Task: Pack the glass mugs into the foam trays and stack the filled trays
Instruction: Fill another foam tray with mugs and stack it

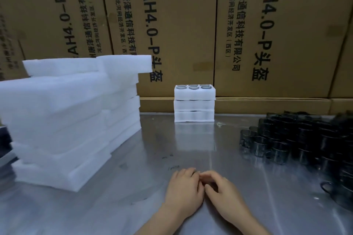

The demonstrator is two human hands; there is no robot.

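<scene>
A stack of three filled white foam trays stands at the back centre of the metal table, glass mug rims showing in the top tray. A tall pile of white foam trays rises on the left. Many dark glass mugs are piled on the right. My left hand and my right hand rest side by side on the table near the front, fingertips touching, fingers loosely bent, holding nothing.
Large printed cardboard boxes form a wall behind the table. One mug lies apart at the right edge. A dark object sits at the far left behind the foam pile.
</scene>
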